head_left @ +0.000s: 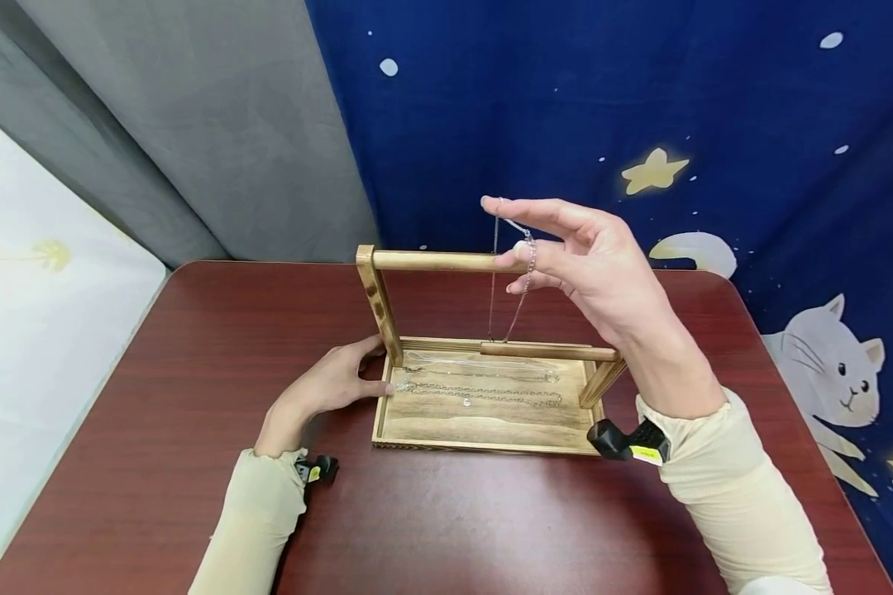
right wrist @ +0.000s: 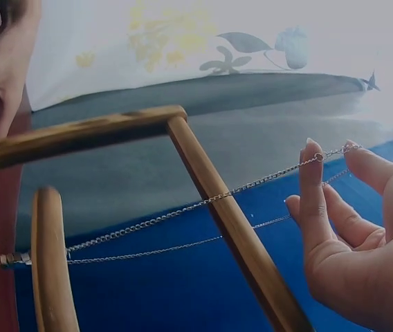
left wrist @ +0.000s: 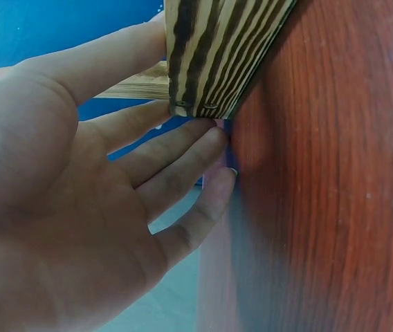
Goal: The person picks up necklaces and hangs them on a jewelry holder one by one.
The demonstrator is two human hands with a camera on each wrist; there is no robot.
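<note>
1. Head: right hand (head_left: 595,260) is up by the upper bar (head_left: 439,261), silver chain (head_left: 517,309) draped over thumb and index finger. Those two are held apart, not pinching. Chain hangs down to the lower bar (head_left: 536,350).
2. Head: left hand (head_left: 338,380) is at the left end of the wooden tray (head_left: 432,426), thumb on the rim. More necklaces (head_left: 484,390) lie inside.
3. Left wrist: fingers extended and slightly fanned, thumb and index touching the tray's striped end. Looks like light contact; I'd brace a bit firmer so a tug doesn't shift the tray.
4. Right wrist: loop spans two spread fingertips. Strands run to the lower bar, pendant (right wrist: 14,259) showing just past it. Can't tell if the chain wraps that bar or only passes behind.
5. Right wrist: one strand crosses in front of the upper bar, the other seems to go behind. Wide loop is good, leaves room around the bar. Chain looks near taut, so give slack before any sideways move; pendant could snag. It sits right at the fingertips, so go slow or it slips.
</note>
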